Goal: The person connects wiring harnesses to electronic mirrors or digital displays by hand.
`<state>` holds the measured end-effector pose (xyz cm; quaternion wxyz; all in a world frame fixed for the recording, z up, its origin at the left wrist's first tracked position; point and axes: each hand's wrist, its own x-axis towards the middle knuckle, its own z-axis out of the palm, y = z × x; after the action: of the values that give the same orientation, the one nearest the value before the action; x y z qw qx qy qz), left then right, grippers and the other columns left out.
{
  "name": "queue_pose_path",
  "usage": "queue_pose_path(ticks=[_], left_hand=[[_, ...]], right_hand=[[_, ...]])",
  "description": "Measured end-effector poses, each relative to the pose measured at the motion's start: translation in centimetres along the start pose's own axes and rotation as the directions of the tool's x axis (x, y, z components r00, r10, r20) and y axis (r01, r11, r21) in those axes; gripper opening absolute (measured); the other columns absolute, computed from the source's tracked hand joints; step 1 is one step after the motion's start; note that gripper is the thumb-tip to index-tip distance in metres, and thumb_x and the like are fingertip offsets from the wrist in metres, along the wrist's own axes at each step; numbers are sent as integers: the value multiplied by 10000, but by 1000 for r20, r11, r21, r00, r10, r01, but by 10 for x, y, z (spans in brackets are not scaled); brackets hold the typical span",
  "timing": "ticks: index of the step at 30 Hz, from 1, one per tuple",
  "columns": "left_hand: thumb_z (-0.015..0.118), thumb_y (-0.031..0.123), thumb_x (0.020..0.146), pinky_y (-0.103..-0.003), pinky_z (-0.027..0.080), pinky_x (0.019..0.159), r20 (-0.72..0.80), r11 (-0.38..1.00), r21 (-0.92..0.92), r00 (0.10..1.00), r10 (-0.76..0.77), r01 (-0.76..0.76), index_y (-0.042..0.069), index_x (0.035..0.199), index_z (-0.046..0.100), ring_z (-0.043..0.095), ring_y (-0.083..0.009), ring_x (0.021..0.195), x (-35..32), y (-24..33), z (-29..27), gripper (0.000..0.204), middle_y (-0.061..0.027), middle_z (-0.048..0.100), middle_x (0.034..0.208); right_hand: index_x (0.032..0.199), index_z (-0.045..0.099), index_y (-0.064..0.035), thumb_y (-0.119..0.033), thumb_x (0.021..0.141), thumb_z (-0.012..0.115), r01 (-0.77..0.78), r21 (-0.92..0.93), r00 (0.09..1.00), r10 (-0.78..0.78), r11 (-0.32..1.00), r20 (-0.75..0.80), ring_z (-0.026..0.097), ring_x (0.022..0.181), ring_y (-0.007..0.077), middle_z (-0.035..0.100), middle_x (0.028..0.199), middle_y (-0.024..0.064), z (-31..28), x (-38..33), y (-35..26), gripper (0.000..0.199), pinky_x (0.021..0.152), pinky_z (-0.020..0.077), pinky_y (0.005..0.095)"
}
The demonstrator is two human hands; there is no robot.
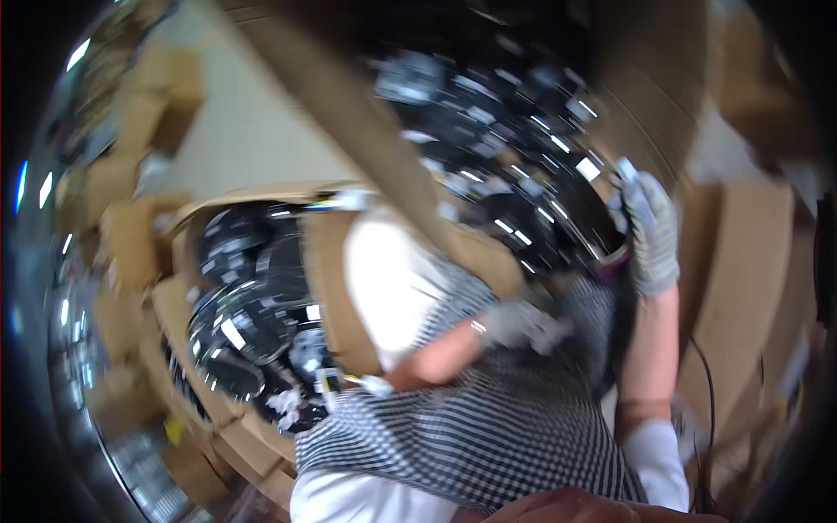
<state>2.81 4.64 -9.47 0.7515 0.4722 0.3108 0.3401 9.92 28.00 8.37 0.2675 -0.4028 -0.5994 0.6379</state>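
Note:
My right hand [652,234], in a pale knit glove, is raised at the right with its fingers closed at the edge of a glossy black curved piece [586,213] with a purplish rim. Motion blur hides the piece's full shape. My left hand [523,328], also gloved, is low in front of my checked apron [462,427]; its fingers are smeared, and I can make out nothing in them. Beyond both hands, a large cardboard box [649,96] holds many shiny black pieces [471,113], too blurred to name.
A second open carton [336,296] at my left holds more glossy black rounded pieces [253,318]. Several brown boxes [131,235] stand farther left. Cardboard [741,270] rises at the right, and a dark cable [710,392] hangs beside my right forearm.

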Motion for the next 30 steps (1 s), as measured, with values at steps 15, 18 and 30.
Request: queue_pose_path(ticks=[15, 18, 30], left_hand=[[555, 194, 829, -334, 480, 589, -380, 675, 738, 808, 451, -30, 79, 958, 604, 606, -236, 677, 41, 58, -19, 179, -97, 587, 727], [516, 273, 871, -307, 484, 549, -673, 948, 297, 678, 294, -117, 40, 882, 632, 625, -219, 634, 41, 74, -24, 260, -74, 641, 708], [530, 162, 846, -269, 488, 702, -897, 917, 250, 281, 340, -312, 28, 1327, 383, 594, -163, 914, 64, -7, -27, 521, -136, 571, 1156]], right_hand=[[860, 597, -2, -176, 859, 537, 510, -652, 859, -300, 561, 414, 559, 772, 280, 593, 794, 149, 36, 175, 200, 184, 719, 431, 357], [950, 581, 29, -231, 918, 472, 328, -548, 941, -315, 769, 122, 547, 827, 280, 569, 870, 146, 21, 129, 145, 283, 752, 419, 356], [731, 557, -17, -132, 801, 523, 572, -650, 812, -232, 500, 536, 523, 752, 365, 535, 781, 182, 27, -87, 93, 139, 648, 402, 466]])
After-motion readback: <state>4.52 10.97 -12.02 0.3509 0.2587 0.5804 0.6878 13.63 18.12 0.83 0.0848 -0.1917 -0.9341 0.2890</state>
